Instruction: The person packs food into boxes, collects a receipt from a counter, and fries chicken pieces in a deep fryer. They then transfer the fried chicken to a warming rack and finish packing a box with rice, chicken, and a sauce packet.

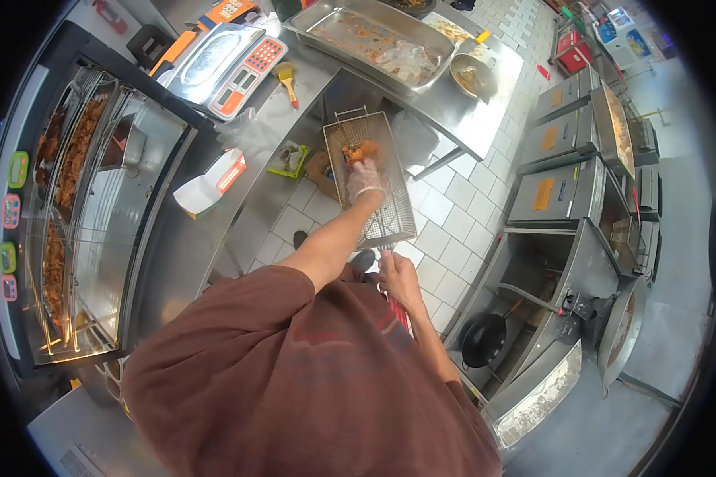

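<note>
A wire fryer basket (395,215) hangs tilted over the floor in front of me. My right hand (399,280) is closed around its handle, close to the basket's near end. My left hand (365,180), in a clear plastic glove, reaches down inside the basket. Its fingers are closed on browned fried chicken (361,152) near the far end; the fingertips are partly hidden by the food. On the steel counter to the left, an open white and orange paper box (203,189) lies beside a crumpled clear plastic bag (247,131).
A lit display case (155,183) with fried pieces stands left. Behind the box are a digital scale (239,79) and a yellow brush (286,82). A steel tray (358,48) and a strainer (473,77) rest on the far table. Steel fryer cabinets (557,195) line the right.
</note>
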`<state>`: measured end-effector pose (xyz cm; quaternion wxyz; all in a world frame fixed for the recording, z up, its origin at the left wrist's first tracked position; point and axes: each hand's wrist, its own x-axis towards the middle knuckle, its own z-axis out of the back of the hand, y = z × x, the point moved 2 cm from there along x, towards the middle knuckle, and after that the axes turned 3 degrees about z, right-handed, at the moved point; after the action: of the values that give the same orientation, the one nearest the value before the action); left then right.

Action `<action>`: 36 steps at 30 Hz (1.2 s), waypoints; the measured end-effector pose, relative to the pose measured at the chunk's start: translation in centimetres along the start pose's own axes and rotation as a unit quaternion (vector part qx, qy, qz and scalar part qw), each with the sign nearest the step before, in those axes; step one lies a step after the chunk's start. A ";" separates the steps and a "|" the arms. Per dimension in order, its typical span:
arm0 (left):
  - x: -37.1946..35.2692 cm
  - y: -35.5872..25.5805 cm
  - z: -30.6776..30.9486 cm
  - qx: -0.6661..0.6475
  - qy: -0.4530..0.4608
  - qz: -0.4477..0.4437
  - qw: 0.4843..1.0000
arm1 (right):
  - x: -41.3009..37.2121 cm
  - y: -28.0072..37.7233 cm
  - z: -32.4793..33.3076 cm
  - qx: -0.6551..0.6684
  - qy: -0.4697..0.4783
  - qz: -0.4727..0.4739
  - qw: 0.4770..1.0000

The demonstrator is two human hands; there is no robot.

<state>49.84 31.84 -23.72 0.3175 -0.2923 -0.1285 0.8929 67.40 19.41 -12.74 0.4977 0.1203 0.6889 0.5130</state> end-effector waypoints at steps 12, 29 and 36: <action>2.7 0.5 0.0 -0.049 0.061 0.047 0.996 | 0.5 -2.1 0.7 -0.022 -0.001 0.015 1.000; 3.9 2.4 -1.6 -0.139 -0.024 0.041 0.989 | 0.7 -1.7 0.5 0.008 0.001 -0.004 1.000; 1.6 -0.3 3.0 -0.096 0.008 -0.106 0.990 | 1.3 -1.3 1.5 0.011 -0.003 0.011 1.000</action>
<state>47.21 32.99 -21.90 0.3821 -0.3135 -0.2414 0.8351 68.47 20.57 -14.50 0.4927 0.1352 0.6916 0.5106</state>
